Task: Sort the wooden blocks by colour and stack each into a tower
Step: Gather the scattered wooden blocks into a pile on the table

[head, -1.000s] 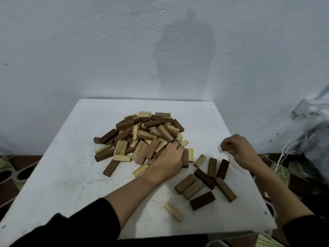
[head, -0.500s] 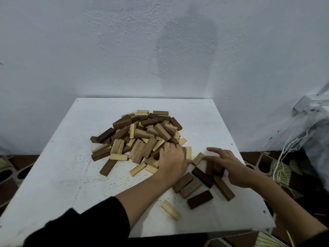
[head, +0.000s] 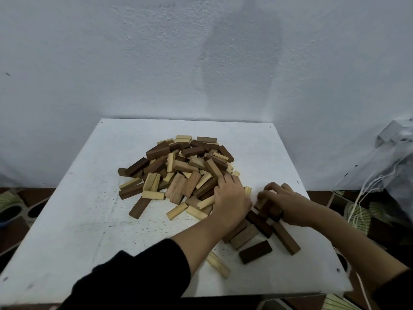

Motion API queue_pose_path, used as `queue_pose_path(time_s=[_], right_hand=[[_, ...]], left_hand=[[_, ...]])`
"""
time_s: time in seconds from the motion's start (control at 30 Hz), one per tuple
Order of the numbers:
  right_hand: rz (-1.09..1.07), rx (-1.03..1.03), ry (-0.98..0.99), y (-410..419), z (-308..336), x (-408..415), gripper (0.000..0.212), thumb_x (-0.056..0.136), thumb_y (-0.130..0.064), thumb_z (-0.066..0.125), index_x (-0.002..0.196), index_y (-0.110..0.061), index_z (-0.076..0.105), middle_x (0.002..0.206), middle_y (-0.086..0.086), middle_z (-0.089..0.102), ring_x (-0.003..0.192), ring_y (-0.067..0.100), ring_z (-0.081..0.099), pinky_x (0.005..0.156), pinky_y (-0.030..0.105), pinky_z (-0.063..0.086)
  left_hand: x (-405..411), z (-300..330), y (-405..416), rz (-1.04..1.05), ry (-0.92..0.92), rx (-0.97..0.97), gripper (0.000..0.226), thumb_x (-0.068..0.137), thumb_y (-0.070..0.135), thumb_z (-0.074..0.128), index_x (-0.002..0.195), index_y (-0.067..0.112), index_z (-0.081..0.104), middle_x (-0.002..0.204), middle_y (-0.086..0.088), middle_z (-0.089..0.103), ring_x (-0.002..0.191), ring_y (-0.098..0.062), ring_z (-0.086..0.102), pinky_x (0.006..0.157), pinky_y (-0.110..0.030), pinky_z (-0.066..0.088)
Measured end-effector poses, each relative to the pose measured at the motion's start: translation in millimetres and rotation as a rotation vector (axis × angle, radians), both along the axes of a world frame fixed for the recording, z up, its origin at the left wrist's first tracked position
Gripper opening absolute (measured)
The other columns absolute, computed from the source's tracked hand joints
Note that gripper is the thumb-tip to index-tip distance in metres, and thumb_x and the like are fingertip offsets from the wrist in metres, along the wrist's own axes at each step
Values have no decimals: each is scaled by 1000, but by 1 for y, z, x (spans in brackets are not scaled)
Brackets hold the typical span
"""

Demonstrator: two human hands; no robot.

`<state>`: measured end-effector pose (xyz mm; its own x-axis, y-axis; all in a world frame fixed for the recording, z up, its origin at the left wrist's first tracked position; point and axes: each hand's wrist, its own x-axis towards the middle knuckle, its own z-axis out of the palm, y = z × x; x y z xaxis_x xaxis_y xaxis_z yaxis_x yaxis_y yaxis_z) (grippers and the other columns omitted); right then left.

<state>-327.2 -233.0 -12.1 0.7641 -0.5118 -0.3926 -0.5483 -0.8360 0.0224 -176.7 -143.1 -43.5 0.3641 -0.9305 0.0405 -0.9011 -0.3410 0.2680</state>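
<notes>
A mixed pile of wooden blocks, light, mid-brown and dark, lies in the middle of the white table. My left hand lies on the pile's near right edge, fingers bent down among the blocks; any grip is hidden. Just to its right, my right hand curls its fingers round dark blocks in a small separate group. That group also has a dark block, a brown block and a mid-brown block lying flat. One light block lies alone near the front edge.
A pale wall stands right behind the table. A clear plastic bag with white cords hangs off the table's right side. Patterned floor tiles show on both sides. My sleeved left forearm crosses the table's front.
My right hand came in from the table's right edge to the dark group and has curled its fingers over blocks there. My left hand stayed on the pile, shifting slightly.
</notes>
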Motion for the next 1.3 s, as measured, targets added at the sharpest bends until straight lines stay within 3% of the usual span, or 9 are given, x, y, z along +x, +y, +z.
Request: queue_pose_path(time_s=[0.07,0.37,0.63,0.67,0.77,0.83,1.0,1.17,1.3], right_hand=[[-34,31,-5,-3,2,-1,73,80,0,58,138,-29,27,139,-3,21,112,17,30,80,28,49],[-22,96,-26,-8,-1,0,75,78,-11,65,141,-30,29,140,-7,24,112,16,33,85,35,49],[-113,169,-151,-10,-2,2,78,69,-24,74,137,-25,36,127,-10,32,106,15,43,82,37,49],[-124,181,-183,-10,-2,2,77,68,-21,73,136,-23,37,124,-11,33,104,15,44,81,37,50],[-138,190,-268,-13,4,4,72,68,-17,73,132,-22,41,116,-14,32,100,13,46,79,39,51],[-139,185,-336,-15,13,13,69,67,-16,74,129,-21,43,113,-13,32,97,15,47,78,40,51],[-98,160,-509,-15,34,55,66,63,-17,74,123,-23,48,111,-9,37,95,19,51,77,45,51],[-54,231,-614,2,49,120,69,60,-28,70,125,-21,48,111,-6,38,99,17,50,82,36,51],[-1,291,-584,12,48,165,69,65,-23,70,129,-18,45,115,-1,37,106,20,48,89,34,47]], left_hand=[[-1,4,0,-4,20,-28,58,73,41,70,113,1,54,108,-15,55,102,-31,55,74,-36,48],[1,0,1,-27,-13,-93,65,80,42,68,124,4,41,121,-15,48,112,-29,47,82,-35,47],[1,1,-2,3,131,-153,73,43,50,84,93,4,56,84,-11,59,76,-26,59,53,-28,48],[2,5,-2,0,143,-175,73,45,50,83,96,5,56,88,-10,59,81,-26,59,56,-28,47],[10,21,-6,-16,256,-187,74,71,41,74,126,6,41,121,-12,47,115,-27,43,88,-34,41],[21,35,-5,-2,344,-179,77,75,39,71,135,7,34,130,-12,40,123,-26,34,99,-36,36],[63,54,6,115,392,-357,77,76,39,71,136,8,35,131,-12,41,123,-26,34,104,-37,35],[125,59,26,327,365,-423,76,75,36,72,136,8,37,132,-12,44,125,-26,34,104,-35,32],[167,53,48,466,391,-433,76,75,35,71,137,8,37,133,-12,43,126,-27,33,101,-36,32]])
